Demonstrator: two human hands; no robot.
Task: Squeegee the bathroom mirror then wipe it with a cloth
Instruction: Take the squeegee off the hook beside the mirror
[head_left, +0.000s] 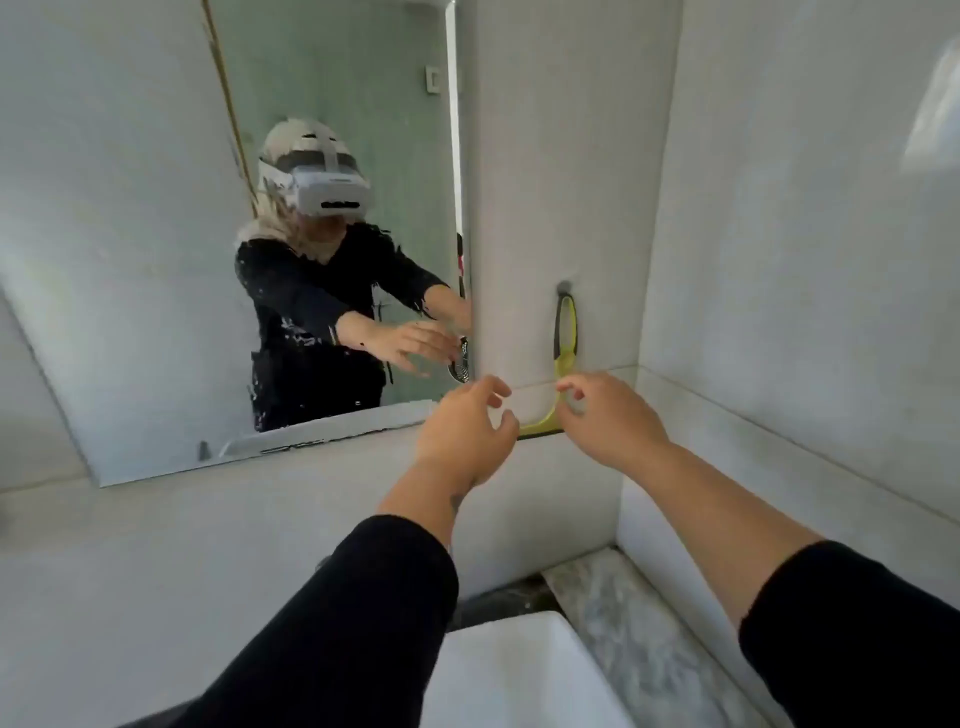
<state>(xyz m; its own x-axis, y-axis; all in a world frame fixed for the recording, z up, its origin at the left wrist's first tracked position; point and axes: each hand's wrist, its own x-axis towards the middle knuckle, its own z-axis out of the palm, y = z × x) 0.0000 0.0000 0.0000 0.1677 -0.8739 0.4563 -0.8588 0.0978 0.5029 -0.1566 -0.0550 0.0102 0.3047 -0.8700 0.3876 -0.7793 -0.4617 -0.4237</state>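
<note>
A yellow-green squeegee (565, 338) hangs by its looped handle from a hook on the white wall, just right of the mirror (156, 260). Its blade end is partly hidden behind my hands. My left hand (467, 431) reaches out with curled, spread fingers just left of the squeegee's lower end and holds nothing. My right hand (608, 410) is at the squeegee's lower stem, thumb and fingers curved close around it, with no firm hold visible. The mirror shows a person's reflection with both arms stretched out. No cloth is in view.
A white sink (509, 670) sits below me, with a grey marble countertop (634, 618) to its right. A side wall (805, 260) with a ledge closes in the right. White tiled wall lies under the mirror.
</note>
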